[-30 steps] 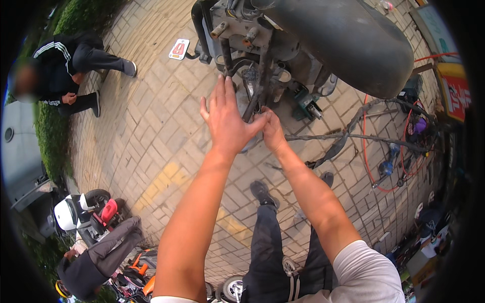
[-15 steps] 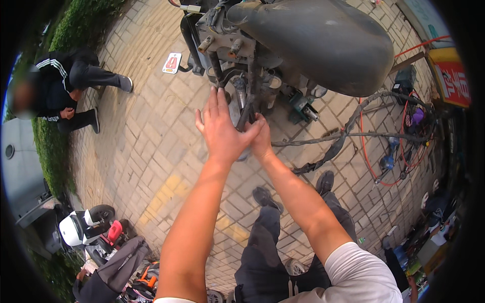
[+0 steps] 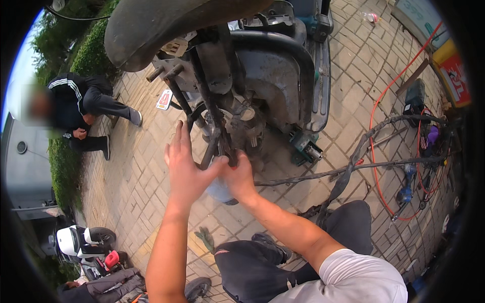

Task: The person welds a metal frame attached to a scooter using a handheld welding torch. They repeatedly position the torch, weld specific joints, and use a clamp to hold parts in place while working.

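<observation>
A partly stripped two-wheeler (image 3: 283, 76) stands in front of me, its black seat (image 3: 177, 25) pointing to the left. Below the seat are bare dark frame tubes (image 3: 202, 88) with rust and grime. My left hand (image 3: 184, 171) is at the lower end of these tubes, fingers stretched upward and spread, thumb out toward the other hand. Close beside it, my right hand (image 3: 238, 177) has its fingers curled round the lower part of a dark tube. The thumbs nearly meet. What lies behind the right hand's fingers is partly hidden.
A green tool with a metal shaft (image 3: 305, 149) lies right of the frame. A black wrapped cable (image 3: 348, 166), red hose (image 3: 373, 121) and blue power tool (image 3: 405, 184) lie further right. A person (image 3: 76, 111) sits at left. A white scooter (image 3: 73, 240) stands lower left.
The seat now points left instead of right, and more of the vehicle's body shows. My hands appear lower and further left, in much the same pose. My right knee is more bent.
</observation>
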The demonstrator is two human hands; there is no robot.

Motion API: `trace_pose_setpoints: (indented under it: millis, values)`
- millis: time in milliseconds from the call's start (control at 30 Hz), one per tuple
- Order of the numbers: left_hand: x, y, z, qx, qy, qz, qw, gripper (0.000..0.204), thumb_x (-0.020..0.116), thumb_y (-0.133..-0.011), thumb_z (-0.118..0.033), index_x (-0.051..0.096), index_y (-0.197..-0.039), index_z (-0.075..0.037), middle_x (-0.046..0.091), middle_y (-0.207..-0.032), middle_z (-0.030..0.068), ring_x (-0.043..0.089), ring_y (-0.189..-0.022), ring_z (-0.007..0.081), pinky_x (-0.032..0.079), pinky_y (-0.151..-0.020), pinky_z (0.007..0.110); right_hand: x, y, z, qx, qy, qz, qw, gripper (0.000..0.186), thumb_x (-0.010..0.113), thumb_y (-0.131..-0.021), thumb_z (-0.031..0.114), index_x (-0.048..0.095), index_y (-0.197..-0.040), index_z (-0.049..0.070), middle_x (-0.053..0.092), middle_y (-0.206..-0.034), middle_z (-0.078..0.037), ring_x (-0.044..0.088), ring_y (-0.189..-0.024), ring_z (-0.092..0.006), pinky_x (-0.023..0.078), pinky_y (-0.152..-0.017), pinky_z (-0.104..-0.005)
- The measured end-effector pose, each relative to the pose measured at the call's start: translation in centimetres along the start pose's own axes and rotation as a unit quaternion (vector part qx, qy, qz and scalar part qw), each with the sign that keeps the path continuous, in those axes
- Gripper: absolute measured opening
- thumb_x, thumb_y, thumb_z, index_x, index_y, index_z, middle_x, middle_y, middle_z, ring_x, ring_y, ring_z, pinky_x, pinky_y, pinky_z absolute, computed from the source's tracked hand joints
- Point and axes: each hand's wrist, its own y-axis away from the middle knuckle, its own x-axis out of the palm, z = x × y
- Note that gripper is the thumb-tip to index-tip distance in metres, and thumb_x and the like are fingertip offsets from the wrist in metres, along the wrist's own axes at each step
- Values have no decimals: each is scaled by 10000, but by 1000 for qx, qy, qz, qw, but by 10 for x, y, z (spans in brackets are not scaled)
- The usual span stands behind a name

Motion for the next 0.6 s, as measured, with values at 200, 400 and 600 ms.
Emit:
trace_pose_setpoints:
  millis: [200,400,600]
  values:
    - [10,-3,-1,-9,61,-17,998,1065,830,-683,-350,315,-1499,101,448,-1476,276,431,-1339,384,306,-1141,446,-9,-12,-1,-5,-9,45,999,704,806,-817,454,557,-1213,-72,694,-1083,-178,655,-997,-228,503,-880,-349]
    - [-2,-5,-6,16,-5,67,998,1159,852,-647,-323,228,-1533,87,390,-1508,301,372,-1413,408,283,-1173,446,-29,-16,9,1,24,86,996,760,802,-801,449,531,-1255,-96,682,-1130,-260,662,-1078,-355,491,-940,-394]
    - [-7,-9,-20,31,-66,108,992,1237,905,-605,-340,207,-1541,71,341,-1535,295,344,-1436,422,303,-1177,444,-31,-22,-2,-8,34,83,996,664,775,-841,420,549,-1182,-103,678,-1016,-140,616,-915,-161,508,-821,-311]
